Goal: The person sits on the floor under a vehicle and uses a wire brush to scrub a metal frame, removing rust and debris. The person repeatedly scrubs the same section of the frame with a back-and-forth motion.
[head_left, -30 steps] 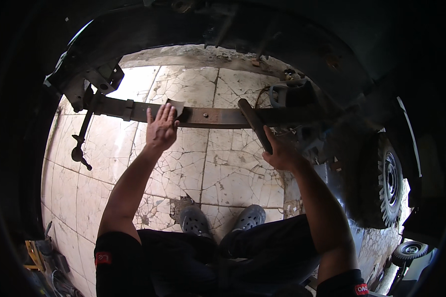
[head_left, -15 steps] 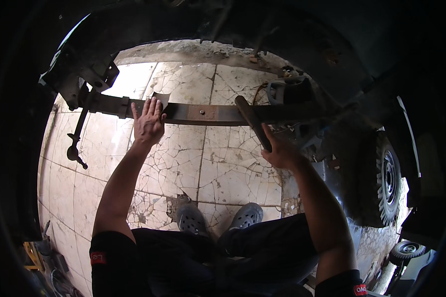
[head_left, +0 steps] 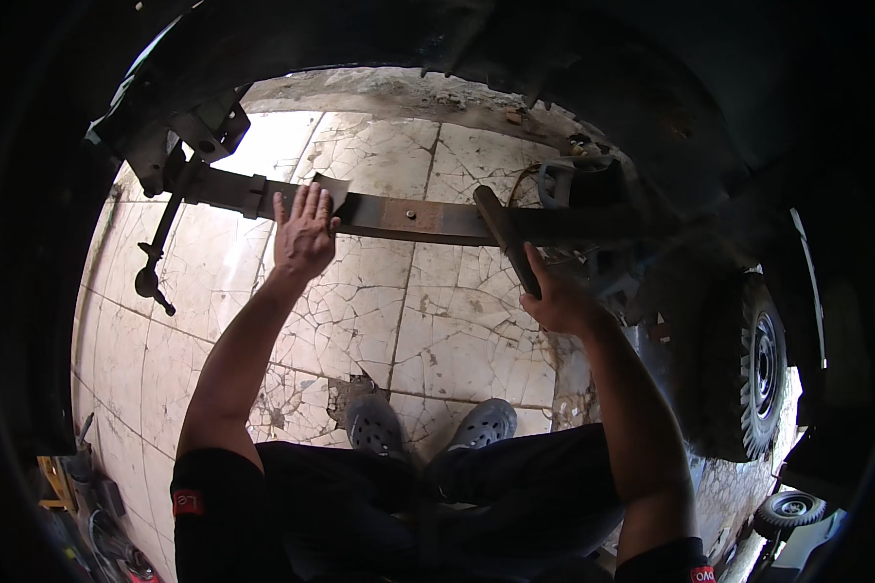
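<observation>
A long rusty leaf spring (head_left: 408, 216) runs left to right under a dark vehicle body. My left hand (head_left: 304, 233) lies flat against it, fingers spread upward, just left of a metal clamp band. My right hand (head_left: 557, 299) is closed around the lower end of a dark bar (head_left: 507, 241) whose upper end rests against the spring near the axle (head_left: 593, 189).
A shock absorber rod (head_left: 160, 243) hangs at the left from a bracket (head_left: 204, 131). A wheel with tyre (head_left: 753, 364) stands at the right, a smaller wheel (head_left: 790, 508) below it. Cracked pale floor tiles (head_left: 437, 330) lie beneath, with my grey shoes (head_left: 428, 428). Tools sit at bottom left.
My left hand has slid leftward along the leaf spring. My right hand keeps its hold on the bar, which has barely moved.
</observation>
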`<state>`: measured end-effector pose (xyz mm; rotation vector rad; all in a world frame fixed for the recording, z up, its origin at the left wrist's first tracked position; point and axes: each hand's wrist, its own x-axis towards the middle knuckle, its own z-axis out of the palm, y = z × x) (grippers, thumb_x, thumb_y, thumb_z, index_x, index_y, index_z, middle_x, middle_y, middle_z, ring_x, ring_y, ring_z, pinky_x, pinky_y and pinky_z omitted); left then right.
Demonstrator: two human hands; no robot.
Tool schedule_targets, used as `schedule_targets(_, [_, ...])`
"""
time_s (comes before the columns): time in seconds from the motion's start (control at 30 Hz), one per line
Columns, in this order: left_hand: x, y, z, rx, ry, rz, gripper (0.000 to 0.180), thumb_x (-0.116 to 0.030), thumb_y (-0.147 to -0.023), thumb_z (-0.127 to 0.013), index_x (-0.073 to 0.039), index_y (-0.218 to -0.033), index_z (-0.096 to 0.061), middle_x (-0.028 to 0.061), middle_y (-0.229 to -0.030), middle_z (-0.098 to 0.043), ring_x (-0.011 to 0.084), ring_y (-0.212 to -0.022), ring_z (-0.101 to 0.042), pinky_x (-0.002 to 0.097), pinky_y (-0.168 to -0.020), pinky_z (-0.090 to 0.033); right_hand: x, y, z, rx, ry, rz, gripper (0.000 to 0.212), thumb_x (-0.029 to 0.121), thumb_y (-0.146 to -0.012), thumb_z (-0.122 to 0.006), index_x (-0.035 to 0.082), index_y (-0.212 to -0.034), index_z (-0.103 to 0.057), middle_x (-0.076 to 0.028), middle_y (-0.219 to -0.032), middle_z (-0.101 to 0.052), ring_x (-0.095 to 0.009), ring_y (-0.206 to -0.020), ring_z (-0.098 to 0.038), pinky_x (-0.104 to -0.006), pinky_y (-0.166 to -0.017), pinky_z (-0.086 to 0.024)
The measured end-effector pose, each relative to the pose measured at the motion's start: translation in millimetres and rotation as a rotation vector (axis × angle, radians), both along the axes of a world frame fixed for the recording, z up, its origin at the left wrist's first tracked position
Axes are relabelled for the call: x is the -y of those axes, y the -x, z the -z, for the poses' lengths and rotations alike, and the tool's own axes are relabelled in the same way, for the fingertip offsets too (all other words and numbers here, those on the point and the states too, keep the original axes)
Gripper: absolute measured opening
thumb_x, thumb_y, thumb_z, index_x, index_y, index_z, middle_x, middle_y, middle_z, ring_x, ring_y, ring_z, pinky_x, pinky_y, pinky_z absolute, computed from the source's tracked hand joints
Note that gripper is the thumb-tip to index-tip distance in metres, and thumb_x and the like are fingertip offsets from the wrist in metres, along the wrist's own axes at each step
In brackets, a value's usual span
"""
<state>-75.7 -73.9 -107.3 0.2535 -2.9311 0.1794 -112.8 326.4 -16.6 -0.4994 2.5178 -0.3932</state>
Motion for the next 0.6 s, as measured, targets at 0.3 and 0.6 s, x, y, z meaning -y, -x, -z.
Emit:
schedule_targets(0.3, [7, 5, 1, -0.029, -0.043, 0.068, 0.056, -0.037, -0.104, -0.035, -0.005, -0.149, -0.044, 0.0111, -0.158, -0.038, 0.0255, -0.150, -0.028, 0.0593, -0.122, -0.002, -5, 1, 9, -0.031, 0.033, -0.036, 0.091, 0.028, -0.093, -0.060, 0.015, -0.160, 0.000, -0.034, -0.128, -0.058, -0.044, -0.121, -0.058, -0.0456, -0.108, -0.043])
schedule_targets(0.6, [-50, -1, 6, 0.060, -0.051, 0.296, 0.056, -0.037, -0.104, -0.036, -0.003, -0.149, -0.043, 0.0131, -0.158, -0.038, 0.0266, -0.151, -0.026, 0.0555, -0.124, -0.001, 1, 2, 11, -0.007, 0.035, -0.023, 0.091, 0.029, -0.093, -0.061, 0.015, -0.160, -0.002, -0.034, -0.135, -0.053, -0.046, -0.126, -0.054, -0.0454, -0.111, -0.040])
